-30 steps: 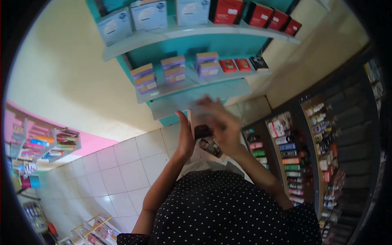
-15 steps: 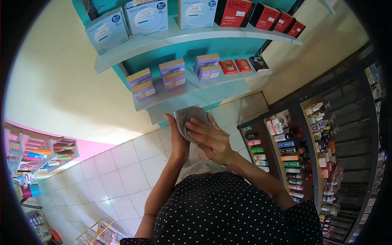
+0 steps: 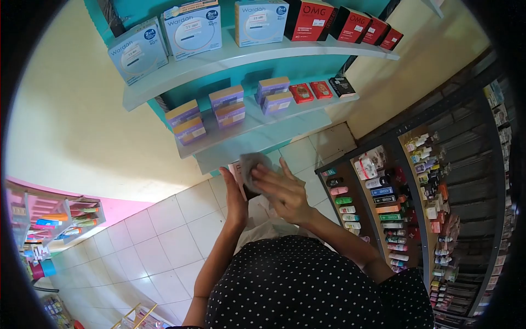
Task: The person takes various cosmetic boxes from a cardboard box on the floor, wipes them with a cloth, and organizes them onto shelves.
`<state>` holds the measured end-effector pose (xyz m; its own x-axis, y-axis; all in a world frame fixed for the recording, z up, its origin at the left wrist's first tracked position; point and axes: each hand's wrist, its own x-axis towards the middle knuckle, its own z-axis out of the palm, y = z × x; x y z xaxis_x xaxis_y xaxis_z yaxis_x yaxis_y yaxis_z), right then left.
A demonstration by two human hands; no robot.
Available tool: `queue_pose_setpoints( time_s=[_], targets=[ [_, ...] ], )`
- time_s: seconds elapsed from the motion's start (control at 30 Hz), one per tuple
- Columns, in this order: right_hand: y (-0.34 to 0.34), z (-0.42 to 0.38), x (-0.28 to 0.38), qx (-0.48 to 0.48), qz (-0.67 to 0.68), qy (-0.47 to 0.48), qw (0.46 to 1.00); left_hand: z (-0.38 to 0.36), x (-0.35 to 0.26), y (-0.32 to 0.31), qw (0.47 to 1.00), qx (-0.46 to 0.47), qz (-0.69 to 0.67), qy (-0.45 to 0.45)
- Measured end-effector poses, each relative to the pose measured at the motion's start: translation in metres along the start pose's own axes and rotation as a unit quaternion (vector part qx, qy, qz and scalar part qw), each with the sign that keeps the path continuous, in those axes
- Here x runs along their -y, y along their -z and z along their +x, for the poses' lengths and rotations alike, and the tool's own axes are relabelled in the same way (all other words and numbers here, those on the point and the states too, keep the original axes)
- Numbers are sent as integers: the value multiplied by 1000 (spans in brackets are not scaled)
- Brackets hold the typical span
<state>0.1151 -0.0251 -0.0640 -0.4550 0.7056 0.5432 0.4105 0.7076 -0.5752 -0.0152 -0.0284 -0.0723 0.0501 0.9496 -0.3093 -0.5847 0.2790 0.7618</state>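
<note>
My left hand (image 3: 236,207) holds a small box (image 3: 236,173) with a pale side and a dark face; its lettering is too small to read fully. The thumb lies along one edge, and the other fingers are hidden behind the box. My right hand (image 3: 286,193) presses a grey cloth (image 3: 253,163) against the box's face, fingers bent over it and slightly blurred. Both hands are in front of my body, just below the lowest shelf board (image 3: 263,143).
Light-blue boxes (image 3: 192,30) and red-black boxes (image 3: 310,22) line the upper shelf. Purple boxes (image 3: 226,98) and small red boxes (image 3: 301,93) sit on the shelf below. A dark rack (image 3: 378,203) of bottles stands right. Pale floor tiles (image 3: 164,236) extend left.
The cloth has slid right and bunched up, baring the box's pale side and part of its dark face. My right hand has shifted with it; the view has tilted slightly.
</note>
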Motion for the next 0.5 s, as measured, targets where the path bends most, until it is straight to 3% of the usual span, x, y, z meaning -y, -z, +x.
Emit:
queue_pose_setpoints(
  time_s=[0.13, 0.2, 0.33, 0.4, 0.5],
  targets=[
    [-11, 6, 9, -42, 41, -35, 998, 0, 1, 3, 1000, -9, 10, 2],
    [-17, 3, 15, -2, 52, 4, 999, 7, 2, 16, 997, 51, 26, -52],
    [-15, -11, 7, 28, 18, 24, 999, 2, 2, 22, 996, 57, 27, -59],
    [-13, -9, 5, -5, 9, -49, 999, 0, 12, 22, 999, 8, 16, -33],
    [-21, -1, 16, -18, 49, -61, 997, -6, 7, 22, 1000, 23, 21, -4]
  ],
)
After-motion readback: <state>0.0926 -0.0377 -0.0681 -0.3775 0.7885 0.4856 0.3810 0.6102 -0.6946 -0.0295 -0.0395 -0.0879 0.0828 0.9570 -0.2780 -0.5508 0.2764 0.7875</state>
